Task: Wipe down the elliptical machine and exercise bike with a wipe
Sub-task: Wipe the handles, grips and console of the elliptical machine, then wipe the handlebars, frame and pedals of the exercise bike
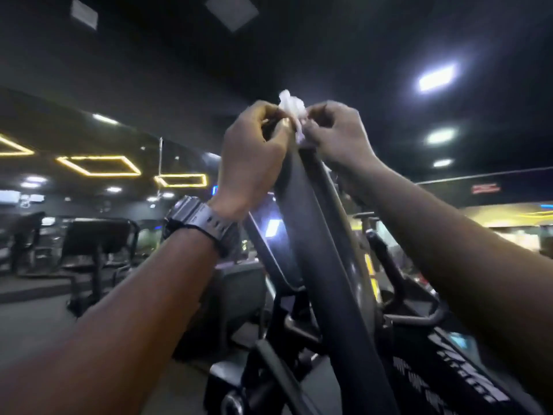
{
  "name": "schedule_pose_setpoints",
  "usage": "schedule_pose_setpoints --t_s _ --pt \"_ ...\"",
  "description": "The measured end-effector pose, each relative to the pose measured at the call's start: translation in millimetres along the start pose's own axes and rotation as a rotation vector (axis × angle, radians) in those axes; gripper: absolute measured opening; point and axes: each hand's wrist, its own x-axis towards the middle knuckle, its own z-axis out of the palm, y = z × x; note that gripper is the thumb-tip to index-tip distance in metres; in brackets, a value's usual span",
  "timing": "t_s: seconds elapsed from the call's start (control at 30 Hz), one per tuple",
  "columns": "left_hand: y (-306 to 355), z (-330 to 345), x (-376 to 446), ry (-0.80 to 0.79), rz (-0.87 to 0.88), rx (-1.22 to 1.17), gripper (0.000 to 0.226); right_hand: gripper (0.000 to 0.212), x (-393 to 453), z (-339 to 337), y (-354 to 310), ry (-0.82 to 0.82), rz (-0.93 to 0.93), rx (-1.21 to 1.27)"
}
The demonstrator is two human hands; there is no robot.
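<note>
White and crumpled, one wipe (291,110) sits at the very top of a dark handle bar (311,235) of the machine (344,339) right in front of the person, bunched over the tip of the bar. Two hands are raised to it. The left hand (253,157) has its fingers curled, pinching the left side of the wipe against the top of the bar. The right hand (336,136) also has its fingers curled and pinches the right side of the wipe, with a strip of it hanging just under the fingertips. One dark wristwatch (200,224) with a ribbed strap is on the left wrist. Two dark bars rise side by side from the machine toward the hands, the broad one in front and a thinner one just behind it on the right. Low on the right, the black body of the machine carries white lettering (466,372), but it is blurred and cannot be read. Farther right a small red sign (486,188) glows on the wall, its writing too blurred to read. Three yellow outline lights (98,166) hang from the dark ceiling on the left, and at least three bright white panel lights (437,77) show on the right. Other dark exercise machines (95,247) stand well apart on the left across the floor (33,322).
</note>
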Motion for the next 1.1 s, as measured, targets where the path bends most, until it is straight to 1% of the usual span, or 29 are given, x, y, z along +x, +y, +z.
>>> schedule_pose_setpoints --t_s 0.03,0.1,0.2,0.3,0.47,0.57,0.7,0.77,0.87,0.9,0.97,1.03,1.1 --pt "3 -2 -5 0.022 0.013 0.027 0.011 0.015 -4 1 0 -0.002 -0.016 0.017" --pt "7 -6 -16 0.048 0.054 0.099 0.014 0.008 -24 0 -8 -0.068 -0.071 0.067" --pt "27 -4 -50 0.09 0.105 0.317 0.018 0.008 -58 -21 1 -0.188 -0.176 0.127" --pt "52 4 -92 0.052 0.095 0.511 0.024 0.008 -90 -38 21 -0.288 -0.183 0.179" --pt "89 20 -161 -0.03 -0.06 0.762 0.035 0.002 -145 -58 41 -0.38 -0.166 0.217" --pt "112 18 -192 -0.143 -0.155 0.82 0.04 0.005 -171 -69 43 -0.401 -0.186 0.208" --pt "142 12 -221 -0.273 -0.322 0.857 0.041 0.011 -203 -83 35 -0.444 -0.271 0.15" --pt "161 9 -235 -0.31 -0.408 0.867 0.034 0.01 -218 -92 26 -0.521 -0.276 0.145" --pt "193 -6 -260 -0.37 -0.507 0.917 0.02 0.015 -241 -102 10 -0.731 -0.244 0.179" --pt "207 -16 -270 -0.364 -0.527 0.923 0.02 0.017 -251 -102 1 -0.8 -0.22 0.216" --pt "236 -39 -284 -0.313 -0.543 0.951 0.021 0.014 -270 -99 -21 -0.888 -0.163 0.312" --pt "263 -67 -293 -0.25 -0.533 1.013 0.019 0.013 -289 -96 -51 -0.93 -0.138 0.403" --pt "298 -97 -302 -0.195 -0.566 1.094 0.022 0.02 -311 -97 -92 -0.976 -0.137 0.521"
